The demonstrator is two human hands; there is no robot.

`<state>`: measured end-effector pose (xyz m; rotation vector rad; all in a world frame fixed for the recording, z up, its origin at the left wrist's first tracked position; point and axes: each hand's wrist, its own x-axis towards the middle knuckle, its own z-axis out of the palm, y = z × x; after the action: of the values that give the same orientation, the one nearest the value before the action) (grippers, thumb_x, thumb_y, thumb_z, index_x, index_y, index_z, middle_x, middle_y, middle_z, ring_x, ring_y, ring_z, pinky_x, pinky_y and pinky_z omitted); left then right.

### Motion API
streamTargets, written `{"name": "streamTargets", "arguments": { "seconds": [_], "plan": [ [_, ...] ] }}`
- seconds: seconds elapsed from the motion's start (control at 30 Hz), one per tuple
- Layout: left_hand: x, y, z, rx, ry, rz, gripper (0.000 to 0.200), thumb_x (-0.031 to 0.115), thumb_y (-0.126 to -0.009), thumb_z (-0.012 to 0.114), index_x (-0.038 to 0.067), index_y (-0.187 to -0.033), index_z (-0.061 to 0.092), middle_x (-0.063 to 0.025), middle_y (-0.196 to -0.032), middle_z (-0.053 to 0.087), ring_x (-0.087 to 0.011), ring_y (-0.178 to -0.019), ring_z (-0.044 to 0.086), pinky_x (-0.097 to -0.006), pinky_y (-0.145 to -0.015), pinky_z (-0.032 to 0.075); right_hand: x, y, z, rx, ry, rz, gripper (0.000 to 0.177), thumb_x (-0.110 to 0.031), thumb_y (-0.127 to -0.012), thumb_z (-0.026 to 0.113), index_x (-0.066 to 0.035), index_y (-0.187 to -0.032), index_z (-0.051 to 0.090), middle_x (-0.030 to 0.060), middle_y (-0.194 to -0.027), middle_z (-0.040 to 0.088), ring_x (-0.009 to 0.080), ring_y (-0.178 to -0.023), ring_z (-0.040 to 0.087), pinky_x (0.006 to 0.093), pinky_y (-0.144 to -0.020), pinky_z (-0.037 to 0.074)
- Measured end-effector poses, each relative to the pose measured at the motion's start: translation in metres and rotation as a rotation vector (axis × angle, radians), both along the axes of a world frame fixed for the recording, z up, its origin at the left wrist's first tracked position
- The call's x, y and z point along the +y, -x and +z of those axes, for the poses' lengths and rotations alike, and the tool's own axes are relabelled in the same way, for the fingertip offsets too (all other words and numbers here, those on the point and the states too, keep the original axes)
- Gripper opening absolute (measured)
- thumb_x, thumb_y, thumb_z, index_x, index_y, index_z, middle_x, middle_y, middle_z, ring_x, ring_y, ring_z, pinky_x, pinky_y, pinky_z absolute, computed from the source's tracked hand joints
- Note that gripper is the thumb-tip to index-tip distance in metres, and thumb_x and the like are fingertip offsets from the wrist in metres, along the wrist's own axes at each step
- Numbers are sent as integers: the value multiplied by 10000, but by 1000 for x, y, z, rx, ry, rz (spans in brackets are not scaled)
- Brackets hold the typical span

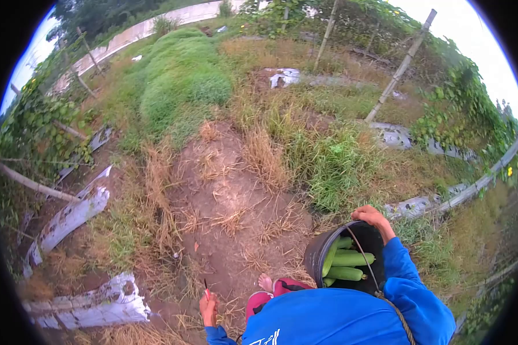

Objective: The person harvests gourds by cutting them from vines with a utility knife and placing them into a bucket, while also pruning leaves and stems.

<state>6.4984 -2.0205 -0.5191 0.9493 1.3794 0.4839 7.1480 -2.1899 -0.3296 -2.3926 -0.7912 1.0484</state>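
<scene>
My right hand [374, 218] is closed over the rim of a black bucket [316, 257] at my right side. Several long green gourds [351, 259] lie inside it, and a thin handle [360, 248] crosses its mouth. A twisted rope [398, 313] runs from the handle down over my blue sleeve. Low in the view, my left hand [209, 309] is closed around a small knife [206, 291] with a reddish handle; its thin dark tip points forward. The rest of the handle is hidden in my fingers.
A bare dirt path [224, 201] with dry straw leads ahead to a mound of green grass [181, 72]. Wooden poles [401, 66] and vines [460, 109] line both sides. Torn plastic sheeting [75, 215] lies at the left. Tall weeds [336, 169] grow near the bucket.
</scene>
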Motion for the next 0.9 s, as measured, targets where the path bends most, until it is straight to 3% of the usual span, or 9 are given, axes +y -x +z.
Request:
{"name": "streamTargets", "arguments": {
  "seconds": [0.07,0.17,0.27,0.47,0.6,0.63,0.67,0.83,0.9],
  "plan": [
    [60,-36,24,21,-43,-75,304,389,-897,612,85,-905,604,-5,-640,565,-54,-444,418,-215,-388,314,19,-11,-12,-104,-195,62,360,-398,-825,631,-58,-893,728,22,-681,626,111,-552,489,297,-503,370],
    [147,-88,48,31,-164,-197,288,380,-900,608,94,-863,603,9,-609,550,-58,-442,422,-233,-395,310,59,-18,19,-96,-93,5,377,-432,-820,637,-81,-914,737,-9,-659,593,92,-500,407,299,-460,306],
    [229,-127,69,60,-292,-350,282,363,-919,591,92,-840,590,15,-609,552,-56,-451,428,-238,-406,307,100,-46,-1,-44,-55,-38,386,-426,-808,651,-76,-942,744,-10,-695,618,95,-514,424,297,-477,326],
    [356,-154,4,-99,-316,-258,262,336,-893,625,96,-802,573,33,-543,485,-48,-392,390,-216,-356,263,221,-89,-32,-45,-39,-25,398,-434,-800,687,-53,-906,732,32,-723,647,126,-683,560,312,-589,423],
    [398,-153,-62,-8,256,-74,218,323,-868,633,129,-811,553,-21,-573,536,-148,-448,506,-281,-375,387,283,-129,-16,-64,-125,-93,412,-439,-812,665,-51,-942,713,41,-734,656,138,-710,578,327,-641,448],
    [417,-121,-136,-88,286,-48,218,326,-869,629,134,-819,540,-24,-578,533,-157,-443,497,-290,-370,381,300,-130,-3,14,-103,-96,411,-435,-815,662,-52,-957,709,52,-759,668,147,-738,590,341,-676,463],
    [430,-114,-161,-166,318,-23,218,328,-871,625,139,-826,526,-28,-583,529,-165,-439,488,-300,-364,376,318,-131,3,19,-99,-120,411,-435,-815,662,-52,-957,709,52,-759,668,147,-738,590,341,-676,463],
    [465,-156,-134,-34,555,-62,220,329,-873,621,138,-828,520,-29,-588,527,-165,-437,481,-301,-361,374,410,-159,10,-32,-192,-24,410,-431,-810,665,-68,-994,714,56,-854,677,172,-808,602,354,-733,469],
    [494,-169,-132,-35,597,-73,221,329,-874,619,138,-829,518,-30,-590,526,-164,-436,479,-302,-360,374,455,-163,15,-50,-79,-52,427,-444,-802,668,-75,-1011,718,57,-887,690,181,-842,621,344,-751,477]
  ]
}}
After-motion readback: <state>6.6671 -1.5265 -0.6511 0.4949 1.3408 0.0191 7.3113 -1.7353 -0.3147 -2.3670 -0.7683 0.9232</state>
